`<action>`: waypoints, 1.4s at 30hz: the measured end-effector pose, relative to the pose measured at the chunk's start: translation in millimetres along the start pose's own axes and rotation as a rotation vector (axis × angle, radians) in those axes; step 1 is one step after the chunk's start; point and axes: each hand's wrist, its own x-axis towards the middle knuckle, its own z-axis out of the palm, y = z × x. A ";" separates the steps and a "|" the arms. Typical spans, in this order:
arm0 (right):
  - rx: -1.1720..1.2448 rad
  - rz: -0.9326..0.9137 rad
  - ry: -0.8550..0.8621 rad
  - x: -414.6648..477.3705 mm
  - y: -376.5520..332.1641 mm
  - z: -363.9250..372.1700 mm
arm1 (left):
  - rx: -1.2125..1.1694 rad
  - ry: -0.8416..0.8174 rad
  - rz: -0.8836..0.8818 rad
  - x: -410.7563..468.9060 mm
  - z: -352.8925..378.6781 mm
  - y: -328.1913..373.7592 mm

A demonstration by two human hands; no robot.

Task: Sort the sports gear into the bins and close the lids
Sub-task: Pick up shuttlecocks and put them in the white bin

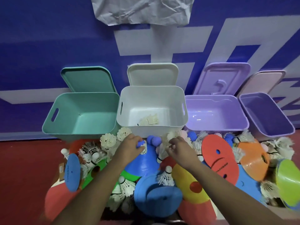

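Several open bins stand in a row against the blue wall: a teal bin [65, 122], a white bin [177, 98] with a few shuttlecocks [150, 121] inside, a lilac bin [233, 101] and a purple bin [253, 101]. Their lids lean behind them. In front lies a pile of white shuttlecocks [108, 141], blue spiky balls [155, 140], flat foam discs [219, 158] and cones [143, 163]. My left hand [130, 146] grips a blue ball together with a shuttlecock. My right hand [177, 147] pinches a shuttlecock at the pile's far edge.
A crumpled grey sheet [142, 10] hangs on the wall above the bins. Red floor [24, 168] lies to the left of the pile. An orange cone [253, 156] and a green one [289, 181] sit at the right.
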 end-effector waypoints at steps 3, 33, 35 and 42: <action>-0.072 -0.008 -0.052 -3.2 1.2 16.5 | 0.136 0.025 0.021 -2.7 9.5 -2.6; 0.294 0.070 0.017 7.3 0.1 -2.4 | 0.560 -0.184 0.191 7.2 19.3 12.1; 0.292 0.072 0.018 7.6 0.6 -2.2 | 0.623 -0.130 0.105 4.7 28.7 10.1; 0.287 0.098 0.033 5.5 6.6 -0.1 | 0.670 -0.059 -0.150 23.2 37.2 20.5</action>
